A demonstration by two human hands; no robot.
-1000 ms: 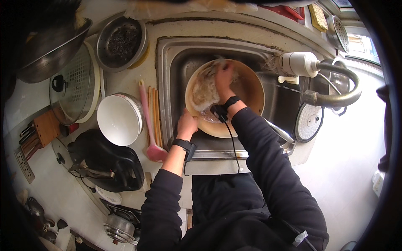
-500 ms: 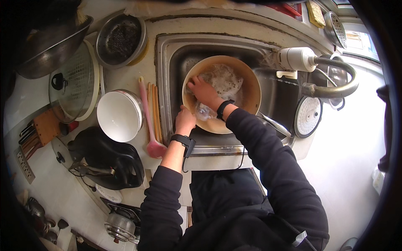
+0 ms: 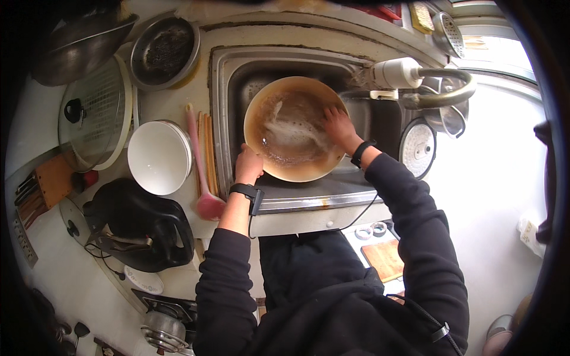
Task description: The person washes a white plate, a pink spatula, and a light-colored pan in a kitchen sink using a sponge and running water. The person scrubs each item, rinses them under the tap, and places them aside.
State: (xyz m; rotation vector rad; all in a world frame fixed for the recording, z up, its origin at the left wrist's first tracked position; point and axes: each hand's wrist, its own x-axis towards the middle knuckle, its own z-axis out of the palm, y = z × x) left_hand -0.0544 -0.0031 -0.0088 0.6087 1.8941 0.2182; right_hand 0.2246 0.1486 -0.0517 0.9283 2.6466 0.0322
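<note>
A wide round pan [image 3: 261, 157] with a tan inside sits in the steel sink, with cloudy, foamy water swirling in it. My left hand [image 3: 248, 164] is closed on the pan's near left rim. Inside the pan, against its right wall, is my right hand [image 3: 340, 127], fingers stretched down to the waterline. I see nothing held in it, though the fingertips are partly hidden. Both wrists wear black bands.
The faucet [image 3: 442, 98] arches over the sink [image 3: 267, 204] from the right, near a round perforated lid [image 3: 417, 148]. Left of the sink lie a pink ladle [image 3: 208, 204] and chopsticks [image 3: 208, 148], beside white bowls [image 3: 157, 157]. A metal basin [image 3: 166, 53] stands farther back.
My right hand has swept from the pan's left side across to its right wall, and the water swirls. My left hand stays at the rim. The whole view has shifted slightly.
</note>
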